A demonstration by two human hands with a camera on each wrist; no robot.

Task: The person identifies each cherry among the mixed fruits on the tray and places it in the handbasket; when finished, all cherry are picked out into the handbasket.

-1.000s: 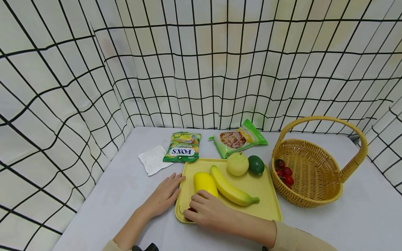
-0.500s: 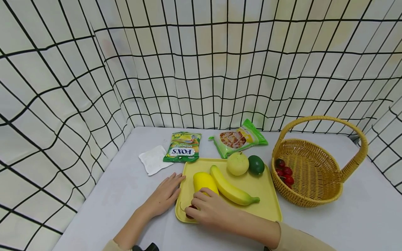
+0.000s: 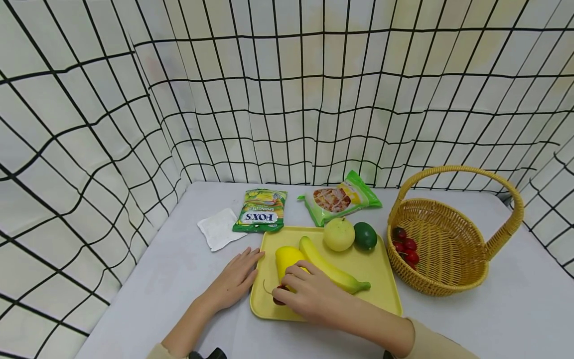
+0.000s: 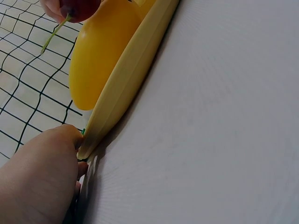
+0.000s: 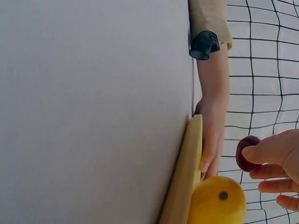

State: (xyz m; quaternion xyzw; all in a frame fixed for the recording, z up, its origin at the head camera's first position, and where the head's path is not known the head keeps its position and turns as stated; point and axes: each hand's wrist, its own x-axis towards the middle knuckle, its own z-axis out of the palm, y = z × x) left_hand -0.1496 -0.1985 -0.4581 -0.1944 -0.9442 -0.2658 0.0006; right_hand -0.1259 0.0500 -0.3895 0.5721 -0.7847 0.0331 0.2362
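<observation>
My right hand [image 3: 316, 294] pinches a dark red cherry [image 3: 278, 299] over the left part of the yellow tray [image 3: 378, 286]. The cherry's thin stem [image 4: 55, 33] hangs free in the left wrist view; in the right wrist view the cherry [image 5: 246, 156] is above the tray's rim. My left hand [image 3: 234, 280] lies at the tray's left edge, its fingers extended and its thumb at the rim. On the tray, a plump yellow oblong fruit [image 3: 285, 257], partly hidden behind the right hand, lies beside a banana [image 3: 329, 269]. Farther back are a round pale-green fruit [image 3: 339, 234] and a dark green oval fruit [image 3: 365, 236].
Right of the tray stands a wicker basket [image 3: 441, 249] with a tall handle and several cherries [image 3: 407, 249] inside. Behind the tray lie a green candy bag [image 3: 261, 209], a white packet [image 3: 219, 229] and a green snack bag [image 3: 341, 198]. Black-gridded white walls [image 3: 287, 99] enclose the table.
My right hand has lifted the cherry and carried it slightly right and away from the tray's front left corner. The left hand has stayed in place.
</observation>
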